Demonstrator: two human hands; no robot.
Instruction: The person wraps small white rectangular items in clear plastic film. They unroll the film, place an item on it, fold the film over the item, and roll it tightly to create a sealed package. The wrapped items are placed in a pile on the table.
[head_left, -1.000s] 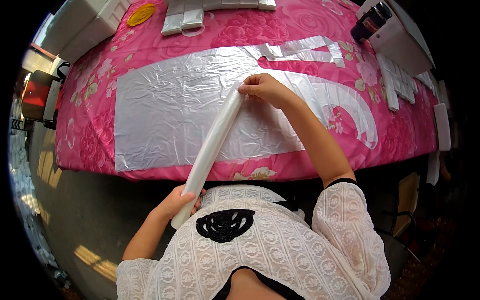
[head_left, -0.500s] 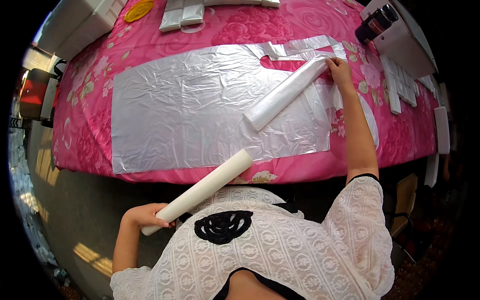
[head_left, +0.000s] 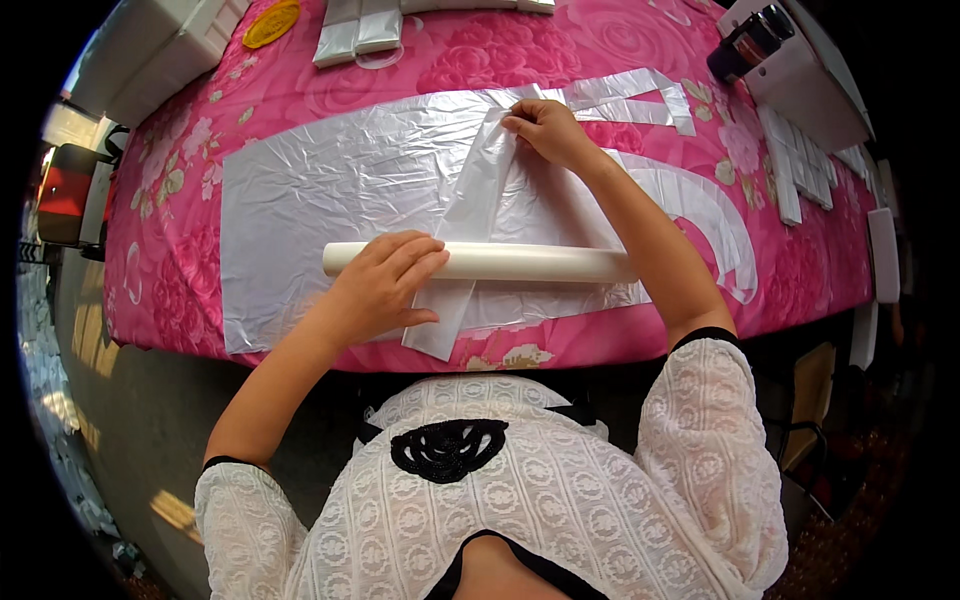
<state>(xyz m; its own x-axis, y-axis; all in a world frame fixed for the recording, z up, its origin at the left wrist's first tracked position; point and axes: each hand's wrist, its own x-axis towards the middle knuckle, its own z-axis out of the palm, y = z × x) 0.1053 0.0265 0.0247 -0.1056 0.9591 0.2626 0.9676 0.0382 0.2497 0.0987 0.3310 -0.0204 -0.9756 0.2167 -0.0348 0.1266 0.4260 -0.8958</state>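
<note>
A thin, silvery plastic apron (head_left: 320, 210) lies spread and wrinkled, with its neck and tie strips toward the right. Across it, a long folded strip of the same plastic (head_left: 475, 185) runs from the far edge to the near edge. My right hand (head_left: 545, 130) pinches the strip's far end between thumb and fingers. A smooth white tube (head_left: 540, 262) lies crosswise over the strip and apron. My left hand (head_left: 385, 285) grips the tube left of its middle, fingers over the top and thumb on the near side. My right forearm passes close to the tube's right end.
Stacks of folded plastic packs (head_left: 360, 32) sit at the far edge, and more packs (head_left: 795, 165) lie at the right. A white box (head_left: 820, 90) and a dark bottle (head_left: 750, 42) stand far right. White foam boxes (head_left: 160, 60) and a yellow disc (head_left: 271, 23) are far left.
My left hand has brought the white tube up from beside my body onto the apron. My right hand has moved left, and the plastic it holds now lies flatter, nearly front to back.
</note>
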